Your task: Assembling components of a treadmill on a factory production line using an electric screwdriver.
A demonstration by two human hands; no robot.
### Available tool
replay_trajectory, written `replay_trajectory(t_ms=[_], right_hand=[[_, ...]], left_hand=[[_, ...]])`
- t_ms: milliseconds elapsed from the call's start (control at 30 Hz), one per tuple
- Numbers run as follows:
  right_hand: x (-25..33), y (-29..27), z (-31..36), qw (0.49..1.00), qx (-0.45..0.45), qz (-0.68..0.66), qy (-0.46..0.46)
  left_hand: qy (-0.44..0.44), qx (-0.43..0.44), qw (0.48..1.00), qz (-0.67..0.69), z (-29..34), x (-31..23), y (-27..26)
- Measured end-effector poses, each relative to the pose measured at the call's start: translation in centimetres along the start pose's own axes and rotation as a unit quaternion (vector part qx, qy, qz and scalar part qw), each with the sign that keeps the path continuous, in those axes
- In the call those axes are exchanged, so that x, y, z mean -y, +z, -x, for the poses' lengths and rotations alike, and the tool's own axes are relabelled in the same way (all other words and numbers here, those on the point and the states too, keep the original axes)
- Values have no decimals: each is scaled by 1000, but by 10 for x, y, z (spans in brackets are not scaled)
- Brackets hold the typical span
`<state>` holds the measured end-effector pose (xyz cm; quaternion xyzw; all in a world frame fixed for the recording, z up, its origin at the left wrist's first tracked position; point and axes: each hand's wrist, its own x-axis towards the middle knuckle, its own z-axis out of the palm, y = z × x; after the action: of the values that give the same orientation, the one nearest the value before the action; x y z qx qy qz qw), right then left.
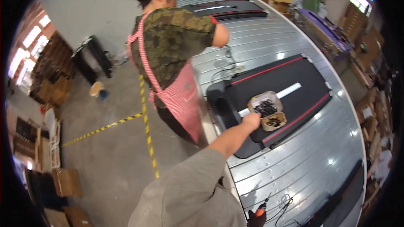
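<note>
My left arm reaches over the table, and my left hand (251,121) is closed at the near left edge of a small open cardboard box (275,96). Its fingertips are too small and partly hidden to show what they hold. Black small parts (266,107) fill the box. A smaller box (281,122) beside it holds dark and brass-coloured bits. Both boxes rest on a black padded panel (290,75) with red trim and a white strip. At the lower edge, my right hand (256,221), dark and partly cut off, grips an orange-and-black power screwdriver (261,209), bit pointing away.
A co-worker in a pink checked apron (185,96) leans over the slatted metal table (269,46) on the far left. More black panels (235,8) lie at its far end, another (341,201) at lower right. Cables (286,206) lie near the tool. Cartons line the right side.
</note>
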<state>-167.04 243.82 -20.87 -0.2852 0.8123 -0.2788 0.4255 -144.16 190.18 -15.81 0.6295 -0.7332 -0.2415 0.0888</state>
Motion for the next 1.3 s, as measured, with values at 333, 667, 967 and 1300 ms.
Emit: replay_trajectory(t_ms=[333, 667, 967, 1300], right_hand=[[-37, 43, 91, 994, -42, 64, -78], [2, 8, 175, 987, -135, -9, 87], [-77, -39, 299, 983, -112, -22, 145], [-253, -62, 419, 958, -201, -101, 181]], left_hand=[[126, -107, 983, 75, 33, 1, 9], [268, 34, 958, 95, 237, -7, -8], [303, 126, 943, 55, 475, 2, 71], [412, 197, 887, 60, 562, -173, 156]])
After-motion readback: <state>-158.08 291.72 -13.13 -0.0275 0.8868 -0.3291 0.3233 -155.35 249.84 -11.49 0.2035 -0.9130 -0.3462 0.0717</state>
